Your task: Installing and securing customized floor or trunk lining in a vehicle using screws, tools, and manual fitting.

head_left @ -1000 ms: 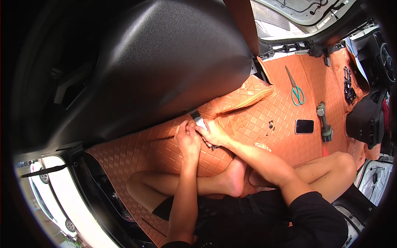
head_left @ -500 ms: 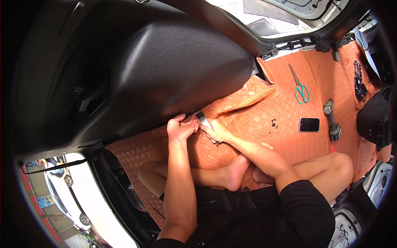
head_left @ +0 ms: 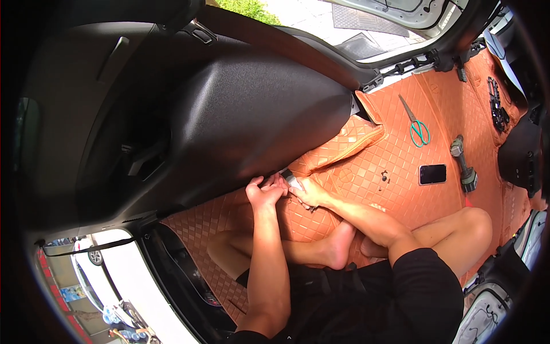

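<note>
My left hand [head_left: 266,192] is at the seam where the quilted orange mat [head_left: 217,212] meets the black trim panel [head_left: 240,103], palm partly upturned, fingers loosely bent and apart. Just right of it, my right hand [head_left: 309,192] grips a pale object [head_left: 293,181] at that seam; I cannot make out what it is. A raised flap of mat [head_left: 338,146] lies just beyond both hands. To the right lie small dark fasteners [head_left: 384,179], a phone [head_left: 432,174], green-handled scissors [head_left: 419,129] and an olive cordless power tool [head_left: 465,169].
My crossed legs and bare foot [head_left: 338,246] are below my hands. Black parts [head_left: 497,103] lie at the far right of the mat. Door openings frame the top and lower left, with white cars [head_left: 91,281] outside and grass [head_left: 243,11] at the top.
My left hand has turned from fingers bunched beside my right hand to palm partly up, fingers apart. My right hand keeps its grip. The view has shifted, showing more of the top opening.
</note>
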A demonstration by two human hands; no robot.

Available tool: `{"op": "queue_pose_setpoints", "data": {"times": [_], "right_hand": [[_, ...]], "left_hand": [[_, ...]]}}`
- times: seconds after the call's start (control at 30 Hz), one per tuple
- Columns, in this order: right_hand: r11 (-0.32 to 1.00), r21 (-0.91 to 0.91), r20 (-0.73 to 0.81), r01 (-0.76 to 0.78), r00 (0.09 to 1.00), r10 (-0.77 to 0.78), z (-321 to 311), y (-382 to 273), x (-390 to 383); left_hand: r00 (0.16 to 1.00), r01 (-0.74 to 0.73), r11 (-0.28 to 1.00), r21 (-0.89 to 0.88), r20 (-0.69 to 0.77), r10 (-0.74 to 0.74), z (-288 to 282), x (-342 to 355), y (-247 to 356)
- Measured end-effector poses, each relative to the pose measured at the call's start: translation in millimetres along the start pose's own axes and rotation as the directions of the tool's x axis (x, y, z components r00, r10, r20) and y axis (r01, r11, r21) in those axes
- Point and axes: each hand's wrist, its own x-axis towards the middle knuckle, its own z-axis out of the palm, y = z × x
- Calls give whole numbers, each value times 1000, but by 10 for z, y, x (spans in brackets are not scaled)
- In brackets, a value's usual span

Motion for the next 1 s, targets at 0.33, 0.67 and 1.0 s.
{"op": "queue_pose_setpoints", "data": {"times": [0.33,0.67,1.0], "right_hand": [[997,-57,-44,-49,998,46,37,0,3],[999,-38,-19,2,1000,-3,64,-24,-24],[994,29,81,105,991,-107,-32,-86,-80]], "left_hand": [[961,-149,976,-158,208,181,-194,161,-213],[991,-125,989,-85,44,129,-86,66,-159],[996,-25,999,30,85,23,199,-202,-108]]}}
